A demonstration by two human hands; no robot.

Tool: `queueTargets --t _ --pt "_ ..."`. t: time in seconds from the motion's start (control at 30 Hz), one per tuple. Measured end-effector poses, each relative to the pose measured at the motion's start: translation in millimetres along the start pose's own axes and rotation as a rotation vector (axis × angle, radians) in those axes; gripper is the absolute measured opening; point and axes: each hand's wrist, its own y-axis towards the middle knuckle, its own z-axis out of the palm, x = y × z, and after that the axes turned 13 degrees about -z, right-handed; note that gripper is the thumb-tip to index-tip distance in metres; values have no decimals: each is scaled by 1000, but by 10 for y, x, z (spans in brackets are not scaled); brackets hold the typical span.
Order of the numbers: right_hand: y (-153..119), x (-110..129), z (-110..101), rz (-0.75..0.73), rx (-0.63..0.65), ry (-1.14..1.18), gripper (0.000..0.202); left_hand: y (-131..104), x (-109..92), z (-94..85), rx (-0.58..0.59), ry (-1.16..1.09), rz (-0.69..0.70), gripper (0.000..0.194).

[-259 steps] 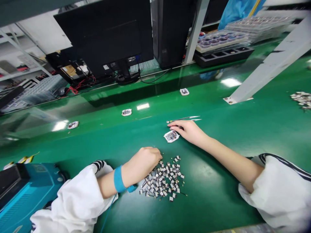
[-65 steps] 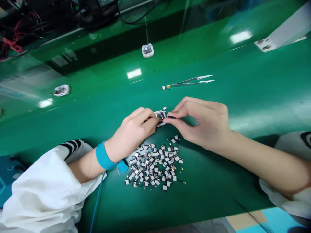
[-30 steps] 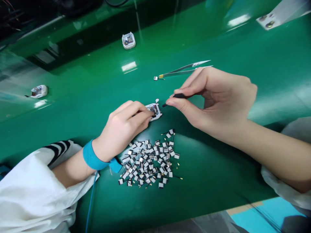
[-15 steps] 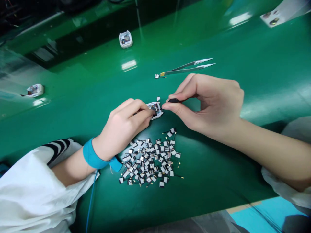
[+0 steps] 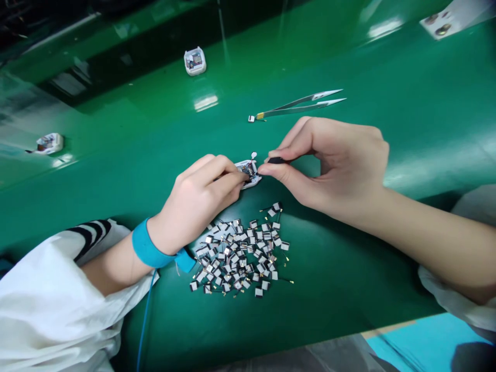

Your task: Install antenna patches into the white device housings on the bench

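A glossy green desk [image 5: 349, 305] (bright with reflected light) lies beneath, a pale post [image 5: 461, 19] standing at its far right. Between the right hand [image 5: 337, 157] and left hand [image 5: 203, 191] is a white case [image 5: 250, 168], clasped in the left grip; the right grip pinches a black piece [image 5: 276, 160] just beside it. Keeping the case still and the pinch light should serve best.
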Motion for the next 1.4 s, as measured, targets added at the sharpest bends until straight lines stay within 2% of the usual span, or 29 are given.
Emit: queueTargets --t 0.8,1.4 --pt "-21 24 59 -174 61 -133 15 4 -6 11 0 22 -3 15" --pt "-53 -32 169 -140 -1 -25 20 -9 -5 3 24 37 -2 24"
